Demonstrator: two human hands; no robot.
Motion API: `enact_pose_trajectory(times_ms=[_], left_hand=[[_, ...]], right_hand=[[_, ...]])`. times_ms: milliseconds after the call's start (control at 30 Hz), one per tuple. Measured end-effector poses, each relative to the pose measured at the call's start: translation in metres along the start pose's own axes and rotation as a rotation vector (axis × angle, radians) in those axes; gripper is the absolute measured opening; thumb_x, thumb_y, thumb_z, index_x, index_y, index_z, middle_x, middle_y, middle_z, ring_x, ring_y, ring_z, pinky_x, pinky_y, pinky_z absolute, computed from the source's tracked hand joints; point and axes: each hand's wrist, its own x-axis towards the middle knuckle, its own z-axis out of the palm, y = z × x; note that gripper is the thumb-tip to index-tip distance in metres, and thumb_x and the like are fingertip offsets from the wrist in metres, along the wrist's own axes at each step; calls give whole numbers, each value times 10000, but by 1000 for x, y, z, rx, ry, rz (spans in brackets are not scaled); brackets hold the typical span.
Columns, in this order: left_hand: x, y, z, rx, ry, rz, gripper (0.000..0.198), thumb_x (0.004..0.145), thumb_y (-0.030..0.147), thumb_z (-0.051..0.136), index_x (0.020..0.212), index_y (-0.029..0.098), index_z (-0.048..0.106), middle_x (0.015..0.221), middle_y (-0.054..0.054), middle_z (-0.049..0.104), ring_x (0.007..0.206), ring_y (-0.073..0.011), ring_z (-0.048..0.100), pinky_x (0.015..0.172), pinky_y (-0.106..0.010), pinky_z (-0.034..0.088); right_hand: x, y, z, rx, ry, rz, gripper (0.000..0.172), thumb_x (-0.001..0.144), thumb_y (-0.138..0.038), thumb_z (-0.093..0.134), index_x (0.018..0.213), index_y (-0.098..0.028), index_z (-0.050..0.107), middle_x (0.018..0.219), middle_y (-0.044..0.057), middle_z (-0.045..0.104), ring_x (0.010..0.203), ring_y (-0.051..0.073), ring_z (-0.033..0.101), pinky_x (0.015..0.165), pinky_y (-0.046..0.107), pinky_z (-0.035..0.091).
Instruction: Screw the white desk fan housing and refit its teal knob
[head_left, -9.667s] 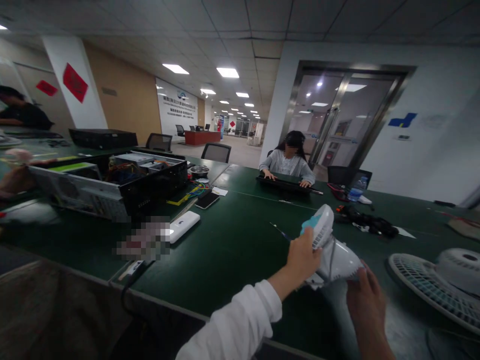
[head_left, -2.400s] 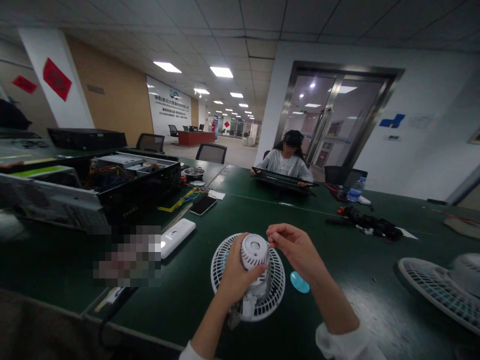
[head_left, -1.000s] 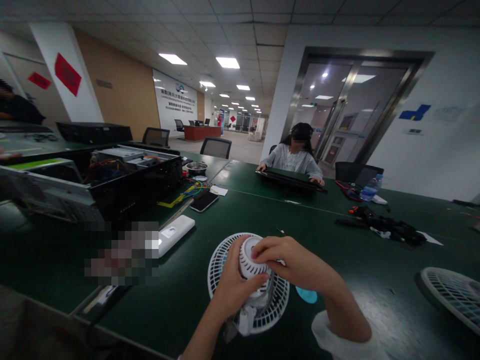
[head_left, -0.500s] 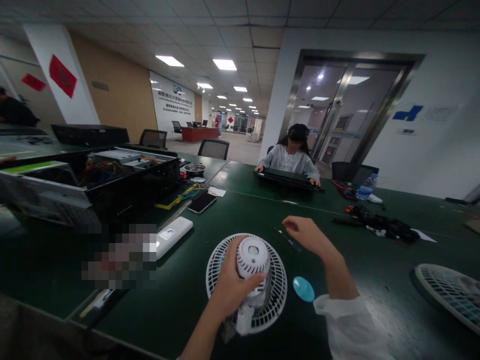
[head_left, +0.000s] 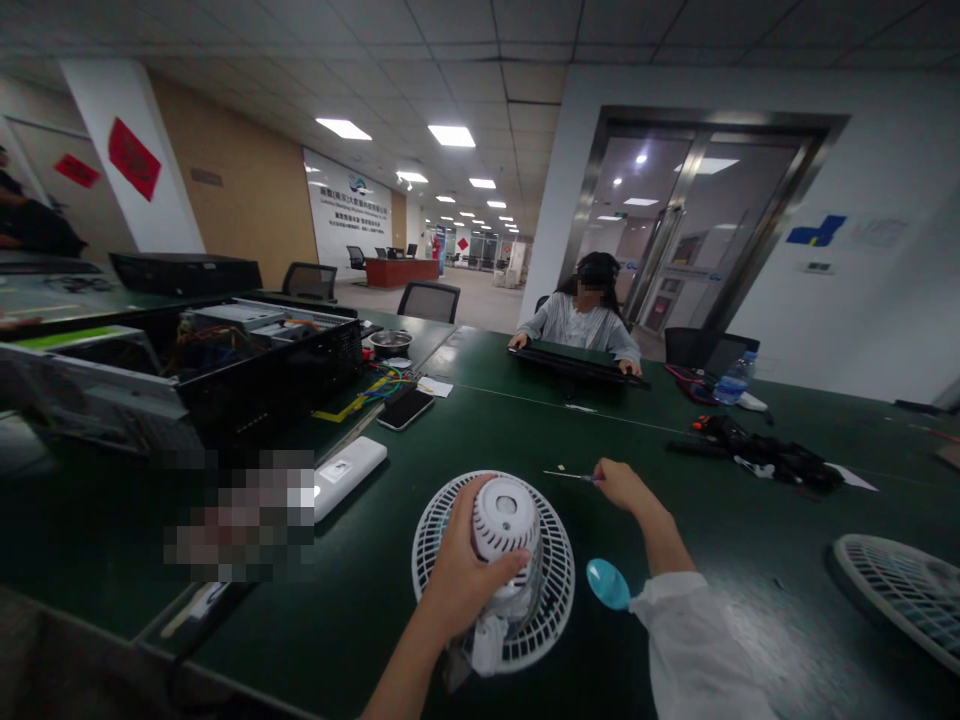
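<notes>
My left hand (head_left: 466, 560) is wrapped round the white motor housing of a small fan (head_left: 504, 515), which lies with its round grille (head_left: 551, 600) down on the green table. To the right, my right hand (head_left: 624, 485) is closed on the handle of a screwdriver (head_left: 571, 475); its thin shaft points left, a little above the table. A tiny pale scrap (head_left: 561, 467) lies by the shaft. Between the fan and my right sleeve rests a shiny turquoise disc (head_left: 608, 584).
An opened computer case (head_left: 262, 370) stands at the left, with a phone (head_left: 406, 408) and a white power bank (head_left: 351, 478) nearer. Another fan grille (head_left: 900, 590) lies at the right. Black cables (head_left: 772, 450) and a water bottle (head_left: 736, 378) sit farther back. Opposite, a person (head_left: 577, 320) holds a black panel.
My right hand has taken hold of the screwdriver that lay on the table and moved right, turning it more level. My left hand stays on the fan.
</notes>
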Motion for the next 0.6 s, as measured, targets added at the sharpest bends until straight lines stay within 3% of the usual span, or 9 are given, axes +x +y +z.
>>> enact_pose_trajectory(times_ms=[133, 267, 333, 400, 467, 600], left_hand=[[1, 2, 0, 12, 3, 12, 710, 677, 257, 707, 1289, 248, 348, 1333, -90, 433, 1238, -305, 422, 1055, -467, 309], [1, 2, 1, 27, 12, 33, 683, 675, 245, 701, 1272, 235, 371, 1312, -89, 443, 1222, -297, 428, 1047, -454, 314], [1, 2, 1, 18, 12, 33, 683, 678, 242, 696, 1276, 237, 366, 1312, -89, 444, 1223, -295, 427, 1050, -455, 308], [0, 2, 1, 14, 14, 25, 695, 677, 242, 695, 1284, 236, 357, 1317, -95, 442, 1228, -300, 422, 1051, -461, 304], [0, 2, 1, 24, 18, 24, 702, 670, 247, 700, 1284, 229, 360, 1319, -101, 442, 1226, -308, 422, 1046, -466, 306], [1, 3, 1, 41, 29, 56, 697, 655, 258, 709, 1268, 208, 381, 1310, -103, 448, 1224, -306, 419, 1056, -454, 291]], right_hand=[[-21, -6, -42, 220, 243, -155, 142, 878, -232, 496, 964, -166, 589, 949, 71, 643, 870, 166, 611, 815, 352, 499], [-64, -37, -74, 429, 456, -317, 202, 869, -312, 483, 1020, -195, 551, 983, 50, 647, 848, 150, 629, 797, 319, 519], [-87, -57, -81, 778, 625, -490, 200, 796, -323, 584, 940, -185, 570, 886, 48, 668, 761, 167, 646, 699, 326, 545], [-108, -75, -85, 955, 725, -570, 194, 745, -268, 647, 904, -199, 560, 836, 27, 674, 751, 157, 650, 665, 290, 547], [-123, -87, -86, 967, 782, -618, 184, 752, -233, 647, 915, -206, 566, 804, 10, 670, 700, 135, 645, 636, 260, 542], [-135, -101, -83, 660, 850, -784, 137, 800, -184, 590, 933, -209, 613, 764, -10, 660, 622, 102, 612, 579, 214, 499]])
